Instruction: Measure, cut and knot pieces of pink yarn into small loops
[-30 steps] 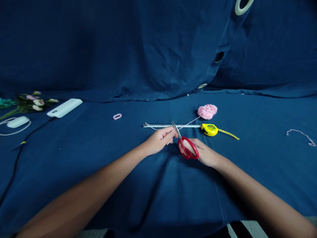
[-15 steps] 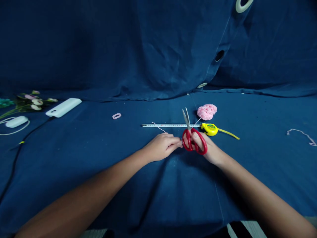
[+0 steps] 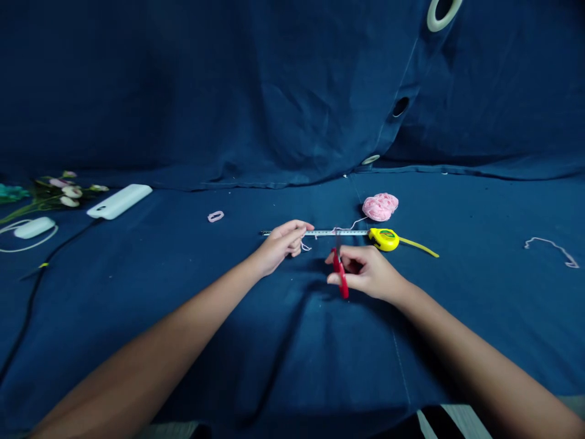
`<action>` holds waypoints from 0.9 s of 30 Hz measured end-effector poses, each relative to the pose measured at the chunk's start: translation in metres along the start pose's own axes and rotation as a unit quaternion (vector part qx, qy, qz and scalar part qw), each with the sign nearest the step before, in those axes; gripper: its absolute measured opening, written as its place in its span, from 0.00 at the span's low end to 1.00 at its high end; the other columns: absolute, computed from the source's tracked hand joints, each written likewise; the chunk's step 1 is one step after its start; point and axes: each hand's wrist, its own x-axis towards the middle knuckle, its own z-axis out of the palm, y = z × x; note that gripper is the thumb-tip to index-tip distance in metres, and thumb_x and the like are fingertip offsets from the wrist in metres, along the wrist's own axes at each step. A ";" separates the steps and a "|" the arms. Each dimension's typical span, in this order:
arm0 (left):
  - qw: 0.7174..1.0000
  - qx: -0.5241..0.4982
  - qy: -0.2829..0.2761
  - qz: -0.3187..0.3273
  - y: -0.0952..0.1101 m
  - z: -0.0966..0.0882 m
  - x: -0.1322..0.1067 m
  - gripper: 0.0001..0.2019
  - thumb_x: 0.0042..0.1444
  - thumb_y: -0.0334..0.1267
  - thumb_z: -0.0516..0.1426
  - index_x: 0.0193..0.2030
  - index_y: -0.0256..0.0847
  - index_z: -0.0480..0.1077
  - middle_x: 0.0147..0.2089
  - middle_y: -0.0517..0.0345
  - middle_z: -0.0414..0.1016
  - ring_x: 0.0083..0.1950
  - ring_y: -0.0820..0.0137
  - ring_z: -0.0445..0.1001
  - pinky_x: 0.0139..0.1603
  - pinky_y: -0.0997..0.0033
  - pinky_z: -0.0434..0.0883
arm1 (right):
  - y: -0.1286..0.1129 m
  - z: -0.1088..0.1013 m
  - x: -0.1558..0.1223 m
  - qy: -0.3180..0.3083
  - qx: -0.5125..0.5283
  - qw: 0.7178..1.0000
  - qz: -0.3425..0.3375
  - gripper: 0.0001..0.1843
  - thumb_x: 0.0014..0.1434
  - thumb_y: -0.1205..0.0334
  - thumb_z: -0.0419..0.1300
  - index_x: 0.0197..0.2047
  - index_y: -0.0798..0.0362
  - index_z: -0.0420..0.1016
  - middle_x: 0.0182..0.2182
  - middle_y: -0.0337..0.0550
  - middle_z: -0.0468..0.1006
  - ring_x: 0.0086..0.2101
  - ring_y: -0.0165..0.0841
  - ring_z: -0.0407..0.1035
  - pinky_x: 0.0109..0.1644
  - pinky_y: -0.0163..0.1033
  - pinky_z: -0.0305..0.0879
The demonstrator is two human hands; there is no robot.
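My right hand [image 3: 365,271] is closed round the handles of red scissors [image 3: 340,277], which are turned nearly edge-on with the blades away from me. Just left of it, my left hand [image 3: 284,244] has its fingers curled, with a short piece of pink yarn [image 3: 306,246] dangling from them. Behind both hands lies the extended blade of a yellow tape measure [image 3: 384,239]; my left hand covers part of it. A pink yarn ball [image 3: 380,207] sits behind the tape case, and its loose strand [image 3: 351,227] runs down onto the tape blade.
A small pink yarn loop [image 3: 216,216] lies left of the tape, and a loose yarn strand [image 3: 553,249] far right. At the left are a white power bank [image 3: 119,202] with a black cable [image 3: 34,292], a white corded device [image 3: 34,228] and artificial flowers [image 3: 68,192]. Blue cloth [image 3: 183,110] hangs behind.
My hands have moved apart, the left one going left with a piece of yarn. The scissors have turned edge-on and lowered. The ball's strand now ends loose on the tape.
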 end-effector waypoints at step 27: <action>0.960 0.238 -0.132 0.070 -0.006 0.006 -0.016 0.42 0.68 0.69 0.35 0.46 0.35 0.77 0.25 0.65 0.48 0.26 0.71 0.49 0.31 0.68 0.50 | 0.010 0.024 0.007 0.085 -0.108 0.990 0.001 0.12 0.65 0.51 0.66 0.45 0.50 0.77 0.26 0.34 0.72 0.26 0.30 0.65 0.34 0.38 0.57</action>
